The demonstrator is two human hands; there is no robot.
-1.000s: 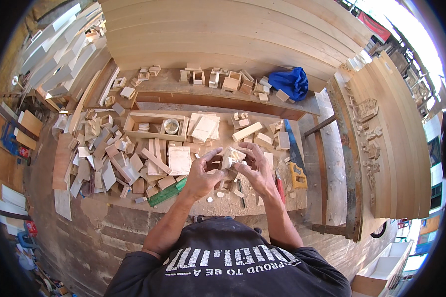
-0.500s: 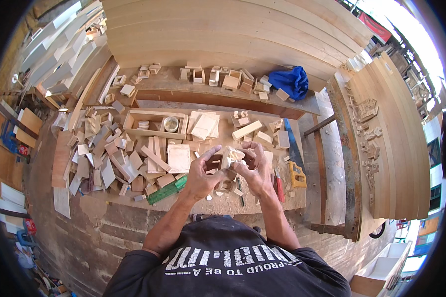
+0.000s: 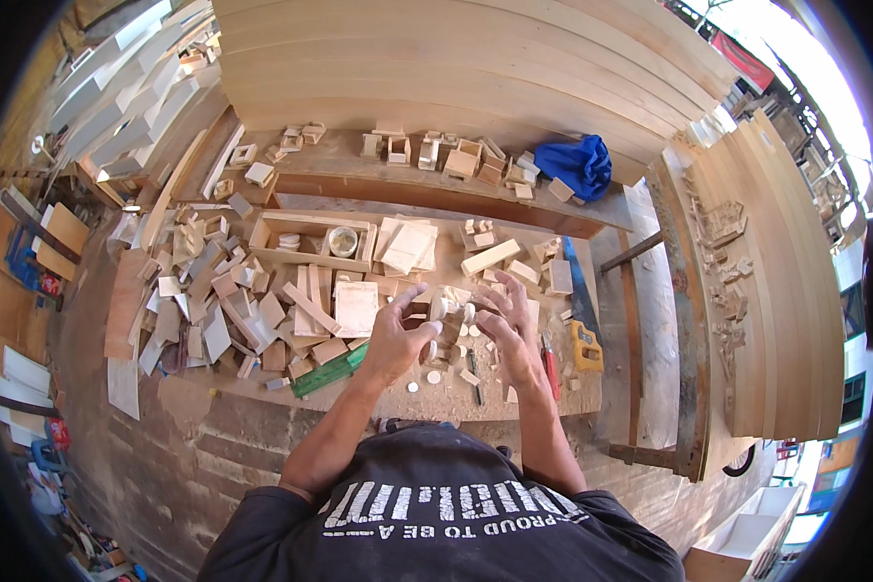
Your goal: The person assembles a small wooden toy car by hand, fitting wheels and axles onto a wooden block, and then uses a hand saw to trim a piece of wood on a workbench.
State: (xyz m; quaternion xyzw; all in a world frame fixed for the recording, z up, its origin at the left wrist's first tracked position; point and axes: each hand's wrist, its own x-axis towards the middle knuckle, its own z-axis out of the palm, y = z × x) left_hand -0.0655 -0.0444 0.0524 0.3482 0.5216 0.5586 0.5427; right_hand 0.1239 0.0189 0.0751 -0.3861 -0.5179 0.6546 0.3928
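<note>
A wooden tray (image 3: 306, 258) holds a tub (image 3: 342, 242). Right hand (image 3: 515, 341) spread wide — left hand (image 3: 396, 343) curled beside a wooden piece (image 3: 440, 306), grip unclear.

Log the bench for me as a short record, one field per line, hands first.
left hand: left hand, fingers curved beside the small wooden piece; contact unclear
right hand: right hand, fingers spread on the piece's other side
between hands: small wooden piece with rounded parts
right side: handsaw with yellow handle; red-handled tool
left side: heap of wood offcuts; green strip
beyond hands, leftward: open wooden box holding a round container
</note>
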